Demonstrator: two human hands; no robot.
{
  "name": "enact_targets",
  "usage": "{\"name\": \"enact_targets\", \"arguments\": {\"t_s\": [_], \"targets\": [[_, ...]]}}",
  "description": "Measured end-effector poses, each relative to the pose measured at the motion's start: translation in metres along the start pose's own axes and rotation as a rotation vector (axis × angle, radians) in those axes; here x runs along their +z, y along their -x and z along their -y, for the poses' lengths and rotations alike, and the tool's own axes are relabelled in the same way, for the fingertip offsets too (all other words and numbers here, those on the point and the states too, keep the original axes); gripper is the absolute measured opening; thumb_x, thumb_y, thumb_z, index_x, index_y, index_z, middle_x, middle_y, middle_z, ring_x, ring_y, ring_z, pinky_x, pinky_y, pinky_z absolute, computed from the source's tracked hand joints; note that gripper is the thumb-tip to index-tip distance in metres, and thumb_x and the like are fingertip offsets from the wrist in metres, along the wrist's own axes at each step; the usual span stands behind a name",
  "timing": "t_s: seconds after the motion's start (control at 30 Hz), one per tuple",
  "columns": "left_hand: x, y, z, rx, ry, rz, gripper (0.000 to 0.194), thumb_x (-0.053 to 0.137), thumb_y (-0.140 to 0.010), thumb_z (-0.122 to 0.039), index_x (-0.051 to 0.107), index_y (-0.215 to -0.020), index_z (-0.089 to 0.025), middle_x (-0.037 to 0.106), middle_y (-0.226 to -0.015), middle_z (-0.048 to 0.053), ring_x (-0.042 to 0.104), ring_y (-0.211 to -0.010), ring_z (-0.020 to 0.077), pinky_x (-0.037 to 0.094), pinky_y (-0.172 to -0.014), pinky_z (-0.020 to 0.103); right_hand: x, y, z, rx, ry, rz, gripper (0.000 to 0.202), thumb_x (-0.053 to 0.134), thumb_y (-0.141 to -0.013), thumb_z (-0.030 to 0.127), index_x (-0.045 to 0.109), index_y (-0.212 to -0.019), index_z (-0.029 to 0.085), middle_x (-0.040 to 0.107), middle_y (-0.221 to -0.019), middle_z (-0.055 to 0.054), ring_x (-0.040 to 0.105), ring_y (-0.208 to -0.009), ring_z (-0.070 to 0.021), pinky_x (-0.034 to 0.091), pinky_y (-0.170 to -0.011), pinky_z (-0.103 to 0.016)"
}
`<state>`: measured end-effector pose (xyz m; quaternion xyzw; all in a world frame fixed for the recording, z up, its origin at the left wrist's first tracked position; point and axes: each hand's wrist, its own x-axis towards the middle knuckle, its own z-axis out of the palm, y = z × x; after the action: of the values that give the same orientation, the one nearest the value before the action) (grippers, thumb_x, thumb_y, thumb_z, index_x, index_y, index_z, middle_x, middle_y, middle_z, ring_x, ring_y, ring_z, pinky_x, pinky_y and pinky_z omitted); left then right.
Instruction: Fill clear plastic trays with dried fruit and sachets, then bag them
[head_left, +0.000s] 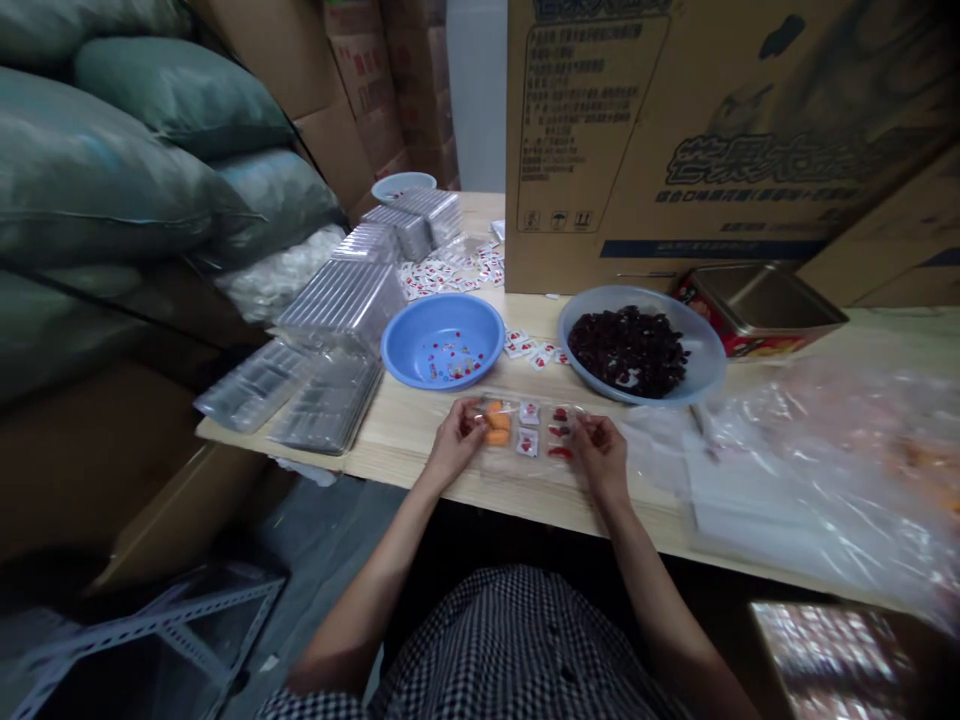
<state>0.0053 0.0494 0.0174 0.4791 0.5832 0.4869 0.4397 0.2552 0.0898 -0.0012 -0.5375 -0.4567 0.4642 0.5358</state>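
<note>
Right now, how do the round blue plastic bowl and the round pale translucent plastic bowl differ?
Fill: the blue bowl has small coloured bits scattered over its bottom; the translucent bowl holds a heap of dark pieces.
Size: the translucent bowl looks wider than the blue bowl.
Place: blue bowl left, translucent bowl right.
Shared: both sit upright on the wooden table.

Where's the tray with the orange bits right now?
In the head view, the tray is just right of middle, by the table's near edge, between the left hand and right hand, nearer than the blue bowl.
</note>
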Motion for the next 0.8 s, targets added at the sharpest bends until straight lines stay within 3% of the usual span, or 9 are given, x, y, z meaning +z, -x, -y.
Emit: {"name": "enact_targets", "arguments": {"t_s": [0.13, 0.33, 0.47, 0.53, 0.67, 0.8], "targets": [[0.011, -0.029, 0.015, 0.064, -0.228, -0.211, 0.039, 0.062, -0.087, -0.029, 0.056, -0.124, -0.018, 0.066, -0.103, 0.007, 0.062, -0.086, 0.0183, 0.050, -0.085, 0.033, 0.008, -0.026, -0.003, -0.017, 0.159, 0.032, 0.039, 0.067, -0.078, 0.049, 0.064, -0.098, 0.016, 0.054, -0.065, 0.004, 0.047, -0.056, -0.0117, 0.041, -0.054, -0.025], [0.018, -0.043, 0.018, 0.216, -0.514, -0.339, 0.031, 0.055, -0.091, -0.027, 0.061, -0.120, -0.016, 0.065, -0.120, 0.015, 0.057, -0.116, 0.0282, 0.042, -0.104, 0.042, 0.010, -0.044, -0.022, -0.128, 0.464, 0.004, 0.045, 0.061, -0.078, 0.048, 0.067, -0.105, 0.012, 0.057, -0.068, 0.000, 0.052, -0.062, -0.0163, 0.046, -0.062, -0.032], [0.013, -0.041, 0.020, 0.180, -0.592, -0.328, 0.030, 0.050, -0.094, -0.030, 0.064, -0.117, -0.017, 0.065, -0.120, 0.016, 0.057, -0.117, 0.0284, 0.042, -0.104, 0.042, 0.016, -0.051, -0.020, -0.223, 0.593, 0.045, 0.039, 0.061, -0.078, 0.043, 0.070, -0.102, 0.013, 0.066, -0.087, -0.010, 0.059, -0.076, -0.0217, 0.050, -0.076, -0.038], [0.009, -0.043, 0.021, 0.111, -0.573, -0.320, 0.031, 0.051, -0.094, -0.029, 0.064, -0.118, -0.015, 0.067, -0.114, 0.016, 0.061, -0.110, 0.0269, 0.045, -0.099, 0.040, 0.020, -0.055, -0.017, -0.191, 0.562, 0.051, 0.037, 0.064, -0.076, 0.042, 0.071, -0.100, 0.015, 0.067, -0.087, -0.011, 0.060, -0.077, -0.0224, 0.050, -0.078, -0.038], [0.001, -0.048, 0.021, -0.058, -0.548, -0.223, 0.041, 0.066, -0.082, -0.027, 0.063, -0.119, -0.010, 0.068, -0.096, 0.013, 0.065, -0.093, 0.0245, 0.048, -0.088, 0.037, 0.025, -0.056, -0.014, -0.057, 0.407, 0.061, 0.039, 0.069, -0.071, 0.046, 0.070, -0.096, 0.017, 0.063, -0.066, -0.003, 0.058, -0.064, -0.0197, 0.050, -0.064, -0.035], [-0.001, -0.039, 0.028, -0.058, -0.396, -0.200, 0.057, 0.074, -0.073, -0.024, 0.060, -0.126, -0.011, 0.067, -0.097, 0.009, 0.062, -0.085, 0.0197, 0.049, -0.084, 0.034, 0.014, -0.041, -0.017, 0.019, 0.299, 0.125, 0.047, 0.072, -0.065, 0.053, 0.068, -0.094, 0.016, 0.056, -0.055, 0.004, 0.051, -0.050, -0.0146, 0.043, -0.051, -0.029]]}}
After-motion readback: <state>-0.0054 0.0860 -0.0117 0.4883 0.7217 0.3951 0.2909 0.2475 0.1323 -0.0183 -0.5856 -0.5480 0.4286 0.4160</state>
